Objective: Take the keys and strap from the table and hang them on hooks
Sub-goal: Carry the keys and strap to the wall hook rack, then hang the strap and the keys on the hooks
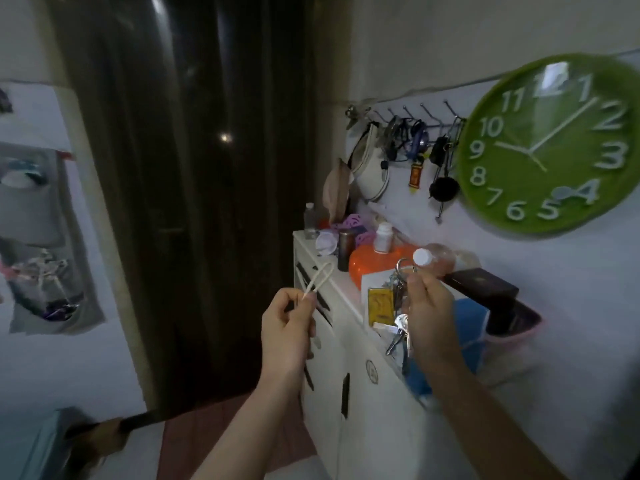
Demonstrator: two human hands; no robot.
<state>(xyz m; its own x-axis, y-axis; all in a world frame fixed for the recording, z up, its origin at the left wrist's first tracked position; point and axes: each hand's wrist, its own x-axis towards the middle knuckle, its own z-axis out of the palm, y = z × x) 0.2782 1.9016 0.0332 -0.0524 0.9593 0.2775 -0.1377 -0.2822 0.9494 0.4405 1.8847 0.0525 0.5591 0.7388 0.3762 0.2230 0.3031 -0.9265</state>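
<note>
Keys (398,308) hang in a bunch below the right hand (427,315), whose fingertips (415,277) pinch the ring (405,266) at the top; strap (318,278), a thin pale loop, stands up from the left hand's (285,329) closed fingertips (306,301); hooks (405,114) sit on the wall well above both hands

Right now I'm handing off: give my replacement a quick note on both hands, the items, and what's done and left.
Left hand: pinching the white strap, loop up.
Right hand: holding the keys by the ring, bunch dangling.
Both are off the table and raised over the white cabinet.
Nothing hung yet.
Left: hang each on the hook rack beside the green clock; most hooks look occupied.
</note>
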